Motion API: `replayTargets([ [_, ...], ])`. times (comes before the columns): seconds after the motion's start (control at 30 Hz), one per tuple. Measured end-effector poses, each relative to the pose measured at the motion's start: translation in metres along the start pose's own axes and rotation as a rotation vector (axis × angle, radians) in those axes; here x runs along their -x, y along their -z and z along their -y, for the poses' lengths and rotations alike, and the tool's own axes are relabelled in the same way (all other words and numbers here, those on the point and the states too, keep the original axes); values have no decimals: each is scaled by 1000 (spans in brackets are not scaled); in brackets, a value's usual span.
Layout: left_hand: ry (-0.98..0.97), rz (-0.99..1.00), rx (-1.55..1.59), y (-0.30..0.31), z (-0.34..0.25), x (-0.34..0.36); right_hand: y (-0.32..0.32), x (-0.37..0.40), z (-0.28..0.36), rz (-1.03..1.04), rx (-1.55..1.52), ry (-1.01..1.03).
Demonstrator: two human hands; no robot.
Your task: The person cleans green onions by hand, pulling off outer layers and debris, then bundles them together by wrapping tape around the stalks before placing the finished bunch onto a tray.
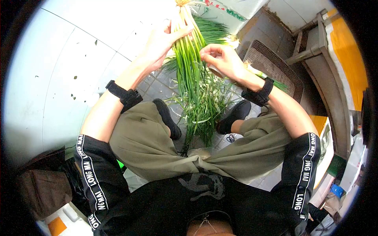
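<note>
A bunch of spring onions (189,59) hangs in front of me, its pale roots at the top and its green leaves pointing down. My left hand (165,41) is wrapped round its upper part from the left side. Close to the right edge of the leaves, my right hand (225,61) is closed with thumb and fingertips pinched together. What it pinches, if anything, is too small to make out; a brownish shape shows under the palm. Below, a heap of loose green leaves and trimmings (208,102) covers the floor between my shoes.
More spring onions (212,29) lie behind the held bunch, against a pale box (236,15). A brown woven basket (271,59) stands at the right, with a few spring onions (256,70) by its near side. Further right is a wooden frame (321,43); white wall panels (67,59) rise on the left.
</note>
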State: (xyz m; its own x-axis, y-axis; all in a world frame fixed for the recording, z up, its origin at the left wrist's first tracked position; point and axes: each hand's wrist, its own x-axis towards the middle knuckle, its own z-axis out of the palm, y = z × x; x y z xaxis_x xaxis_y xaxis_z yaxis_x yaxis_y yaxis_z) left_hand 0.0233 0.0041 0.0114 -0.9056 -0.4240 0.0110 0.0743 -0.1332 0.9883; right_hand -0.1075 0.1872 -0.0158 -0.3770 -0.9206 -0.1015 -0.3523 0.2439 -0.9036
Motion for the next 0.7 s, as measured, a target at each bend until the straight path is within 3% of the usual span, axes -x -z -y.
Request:
replayTargets([
  [0.17,20,43,7,4,0,-1,-3,1,-5,-12,5,67],
  [0.27,6,31,46,4,0,-1,-11,1,-3,-136,-129,193],
  [0.33,-41,44,85,5,0,-3,-11,8,8,-340,130,394],
  [0.37,-40,43,85,5,0,-3,-8,10,12,-324,250,546],
  [0.53,-24,52,95,5,2,-6,-14,13,7,-240,358,419],
  [0.7,-29,56,117,7,3,-5,-18,9,4,-221,147,343],
])
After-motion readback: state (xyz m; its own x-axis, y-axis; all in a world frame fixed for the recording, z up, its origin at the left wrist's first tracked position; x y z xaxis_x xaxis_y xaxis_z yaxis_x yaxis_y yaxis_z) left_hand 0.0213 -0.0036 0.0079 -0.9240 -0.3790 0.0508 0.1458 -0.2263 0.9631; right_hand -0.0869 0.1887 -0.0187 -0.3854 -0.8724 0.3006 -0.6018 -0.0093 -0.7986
